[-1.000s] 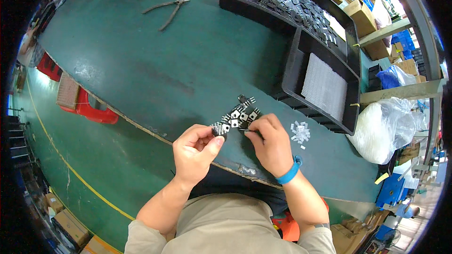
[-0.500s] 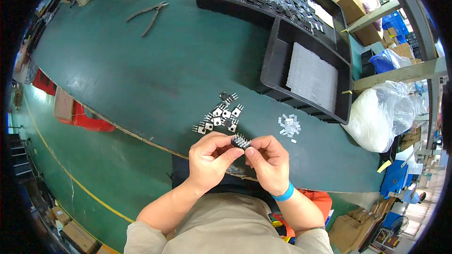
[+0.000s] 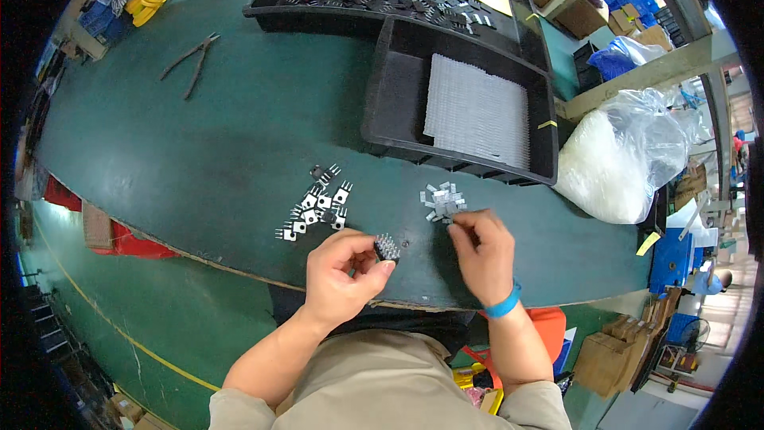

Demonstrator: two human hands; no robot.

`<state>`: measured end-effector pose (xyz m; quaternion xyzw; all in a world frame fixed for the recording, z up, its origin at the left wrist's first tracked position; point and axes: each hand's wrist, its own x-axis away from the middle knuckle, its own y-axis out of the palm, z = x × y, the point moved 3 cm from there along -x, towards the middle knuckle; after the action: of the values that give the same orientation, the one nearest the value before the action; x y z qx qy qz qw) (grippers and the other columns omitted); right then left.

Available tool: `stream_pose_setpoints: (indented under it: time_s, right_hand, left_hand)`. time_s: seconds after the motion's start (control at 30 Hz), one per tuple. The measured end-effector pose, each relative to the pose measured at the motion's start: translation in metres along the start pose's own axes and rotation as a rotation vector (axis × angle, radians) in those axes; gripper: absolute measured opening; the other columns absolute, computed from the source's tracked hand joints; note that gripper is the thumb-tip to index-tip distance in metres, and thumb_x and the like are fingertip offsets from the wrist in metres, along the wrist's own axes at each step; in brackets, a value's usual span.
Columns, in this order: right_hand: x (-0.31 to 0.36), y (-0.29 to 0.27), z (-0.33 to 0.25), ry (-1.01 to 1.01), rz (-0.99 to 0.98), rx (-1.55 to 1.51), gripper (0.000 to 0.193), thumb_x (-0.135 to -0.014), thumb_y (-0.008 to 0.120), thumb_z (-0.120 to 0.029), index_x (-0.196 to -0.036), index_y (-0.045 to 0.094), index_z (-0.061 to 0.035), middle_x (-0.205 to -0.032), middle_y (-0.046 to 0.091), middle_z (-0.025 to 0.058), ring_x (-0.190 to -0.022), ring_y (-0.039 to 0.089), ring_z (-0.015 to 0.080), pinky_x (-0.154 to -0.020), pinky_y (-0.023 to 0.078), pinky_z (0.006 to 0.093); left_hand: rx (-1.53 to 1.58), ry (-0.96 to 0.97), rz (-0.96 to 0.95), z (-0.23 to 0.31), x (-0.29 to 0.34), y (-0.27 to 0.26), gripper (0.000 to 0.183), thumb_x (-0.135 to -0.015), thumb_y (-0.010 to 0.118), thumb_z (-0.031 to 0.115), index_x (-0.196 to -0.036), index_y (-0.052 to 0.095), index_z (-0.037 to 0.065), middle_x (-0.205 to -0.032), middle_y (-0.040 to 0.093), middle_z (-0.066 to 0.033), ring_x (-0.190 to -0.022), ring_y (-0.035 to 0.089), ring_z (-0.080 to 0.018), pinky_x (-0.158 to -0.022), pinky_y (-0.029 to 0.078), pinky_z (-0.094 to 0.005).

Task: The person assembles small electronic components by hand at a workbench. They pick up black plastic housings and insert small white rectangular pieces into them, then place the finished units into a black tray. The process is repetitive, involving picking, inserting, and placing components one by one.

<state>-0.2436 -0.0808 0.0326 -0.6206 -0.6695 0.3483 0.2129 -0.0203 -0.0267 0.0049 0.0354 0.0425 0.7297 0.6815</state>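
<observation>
My left hand point(image 3: 344, 272) pinches a small stack of black three-legged transistors point(image 3: 387, 248) between thumb and fingers, pins pointing up. Over to the right, my right hand point(image 3: 482, 251) is at the near edge of a pile of small pale grey pieces point(image 3: 444, 199). Its thumb and fingertips are drawn together there; whatever lies between them is too small to make out. Beyond my left hand, a loose cluster of transistors point(image 3: 310, 215) lies on the green table, most with their metal backs up. A blue band circles my right wrist.
A black tray point(image 3: 370, 123) holding rows of clear ribbed strips point(image 3: 477, 111) stands beyond the pale pile. Behind it, another black tray point(image 3: 263, 16) holds many black components. Pliers point(image 3: 191, 64) lie far left. A clear bag of white material point(image 3: 609, 163) sits at right.
My right hand has let go of the transistor stack and moved right to the pale pieces. The stack stays in my left hand, and the view has shifted to the right.
</observation>
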Motion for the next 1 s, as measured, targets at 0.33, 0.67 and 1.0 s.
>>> stream_pose_setpoints:
  time_s: [0.33, 0.67, 1.0]
  right_hand:
    - [-0.021, 0.002, 0.014, -0.192, -0.042, 0.164, 0.014, -0.084, 0.074, -0.007, -0.097, 0.071, -0.0045, -0.095, 0.066, 0.0144, -0.081, 0.066, 0.0357, -0.07, 0.055, 0.0424]
    - [-0.004, -0.004, 0.017, 0.056, -0.133, -0.25, 0.012, -0.089, 0.069, 0.001, -0.1, 0.064, -0.0021, -0.092, 0.066, 0.0114, -0.074, 0.066, 0.0242, -0.068, 0.054, 0.0331]
    - [-0.005, -0.002, -0.009, -0.01, -0.282, -0.596, 0.015, -0.089, 0.069, 0.006, -0.102, 0.066, -0.0004, -0.095, 0.065, 0.0077, -0.085, 0.063, 0.0146, -0.073, 0.051, 0.027]
  left_hand:
    - [-0.152, 0.019, -0.113, -0.007, -0.017, 0.034, 0.023, -0.077, 0.081, 0.005, -0.098, 0.071, 0.0, -0.084, 0.062, -0.004, -0.064, 0.053, -0.0086, -0.057, 0.045, -0.0241]
    - [-0.156, 0.071, -0.175, -0.008, -0.018, 0.03, 0.024, -0.077, 0.082, 0.006, -0.098, 0.071, 0.001, -0.085, 0.063, -0.0045, -0.066, 0.055, -0.0092, -0.057, 0.044, -0.0238]
    - [-0.122, 0.123, -0.26, -0.012, -0.015, 0.031, 0.033, -0.075, 0.084, 0.01, -0.105, 0.073, 0.001, -0.087, 0.065, -0.0057, -0.067, 0.058, -0.0092, -0.055, 0.045, -0.0234]
